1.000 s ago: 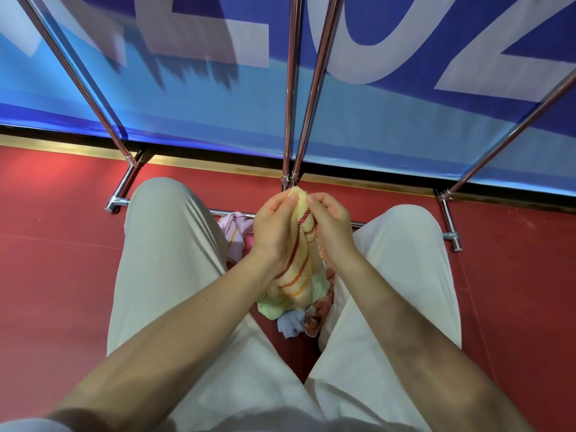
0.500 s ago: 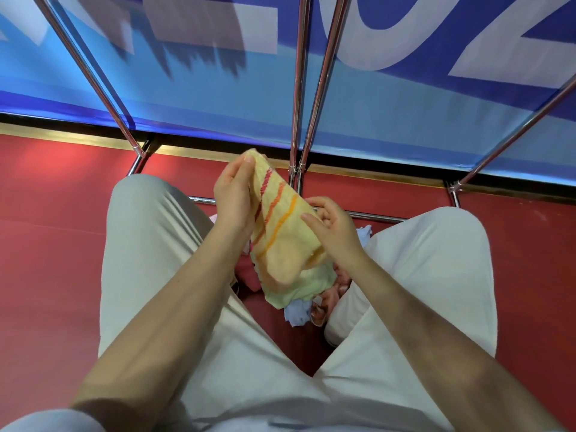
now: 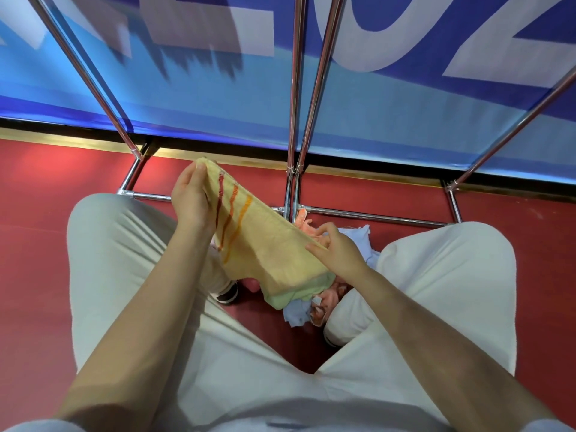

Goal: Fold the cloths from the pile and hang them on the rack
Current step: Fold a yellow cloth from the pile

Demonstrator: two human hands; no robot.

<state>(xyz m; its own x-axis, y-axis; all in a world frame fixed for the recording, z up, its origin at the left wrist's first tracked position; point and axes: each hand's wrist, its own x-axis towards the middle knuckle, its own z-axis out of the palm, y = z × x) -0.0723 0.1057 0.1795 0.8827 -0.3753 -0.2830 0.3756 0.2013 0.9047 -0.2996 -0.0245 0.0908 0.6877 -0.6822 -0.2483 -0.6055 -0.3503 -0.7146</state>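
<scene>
Yellow striped towel (image 3: 265, 244) is up in the air, stretched on a slant between both hands, right above the knees. The left hand (image 3: 191, 198) pinches the top corner, fingers (image 3: 199, 173) clamped on the cloth. The right hand (image 3: 338, 252) takes the lower edge, thumb and fingertips closed on it there. Red and orange stripes run across the upper end, and a pale green band trims the bottom.

It looks like soft terry: light, floppy, no stiffness at all, so it should sag wherever it isn't held. Corners and edges are the places to hold, as both hands do now, keeping it taut enough to fold cleanly. Slipping seems unlikely, since that nap grips well.

Down below, the pile of cloths (image 3: 311, 304), pale blue and peach pieces among them, lies on the red floor (image 3: 46, 244) between the feet. The chrome rack (image 3: 318, 85) stands just ahead, its slanted tubes rising out of view and a base rail running along the floor. Behind it hangs a blue banner (image 3: 187, 88) with large pale lettering. No cloth shows on the visible tubes.
</scene>
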